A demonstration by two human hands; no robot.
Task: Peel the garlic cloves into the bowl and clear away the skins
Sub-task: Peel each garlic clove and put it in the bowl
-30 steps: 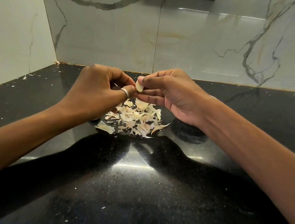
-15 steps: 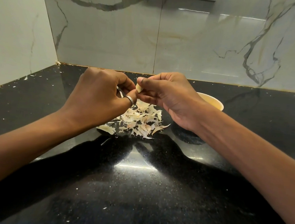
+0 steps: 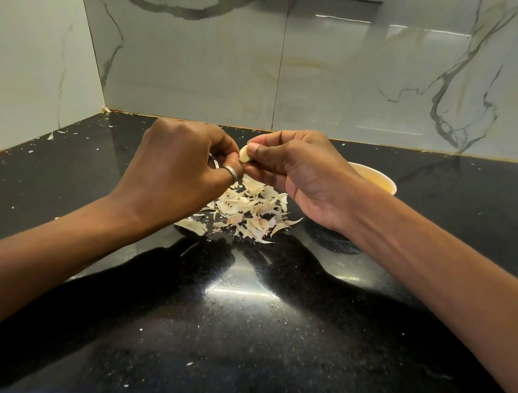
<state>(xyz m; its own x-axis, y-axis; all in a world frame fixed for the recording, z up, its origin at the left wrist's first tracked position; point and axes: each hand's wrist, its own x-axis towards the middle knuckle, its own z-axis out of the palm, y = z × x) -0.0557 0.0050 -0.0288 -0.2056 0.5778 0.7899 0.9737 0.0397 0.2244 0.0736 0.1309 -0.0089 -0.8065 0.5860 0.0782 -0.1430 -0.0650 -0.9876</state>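
A pale garlic clove (image 3: 244, 158) is held in the air between both hands, above the counter. My right hand (image 3: 297, 174) pinches it between thumb and fingers. My left hand (image 3: 185, 168), with a ring on one finger, has its fingers curled against the clove's left end. Below them a heap of papery garlic skins (image 3: 246, 214) lies on the black counter. A cream bowl (image 3: 374, 183) stands behind my right wrist; its inside is mostly hidden.
The black speckled countertop (image 3: 239, 335) carries scattered skin flecks, more along the left edge. Marble-look walls (image 3: 200, 65) close it off at the back and left, forming a corner. A round dark reflection lies under my right wrist.
Both hands have stayed above the skin heap, working the clove with small finger movements. The view shifted a little and the bowl behind my right wrist came into sight.
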